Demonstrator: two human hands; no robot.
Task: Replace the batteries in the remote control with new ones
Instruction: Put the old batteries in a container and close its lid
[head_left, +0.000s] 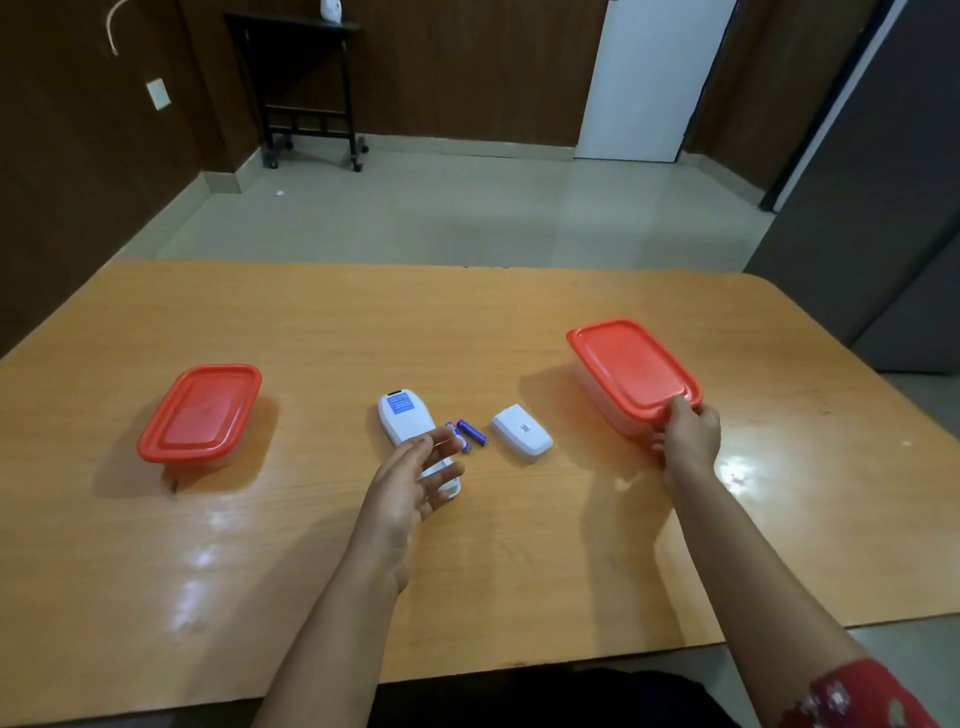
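Wooden table seen from above, 2 bare arms reaching in. White remote control lies face down near table centre, blue label at its far end, battery bay end toward the person and partly hidden by the left hand. Left hand is open, fingers spread and loose, palm turned inward, hovering over the remote's near end, gripping nothing; cannot tell if the fingertips touch the remote. 2 purple batteries lie side by side on the table just right of the remote, one partly behind the left fingertips. White battery cover lies flat just right of the batteries, small barcode sticker facing up, apart from them. Right hand grips the near corner of the right container, thumb on top of the red lid edge, fingers wrapped on the clear wall below; lid looks seated. Left container, same red lid and clear body, sits well apart on the left side of the table, lid on, untouched. Red patterned sleeve shows at the right arm, bottom corner.
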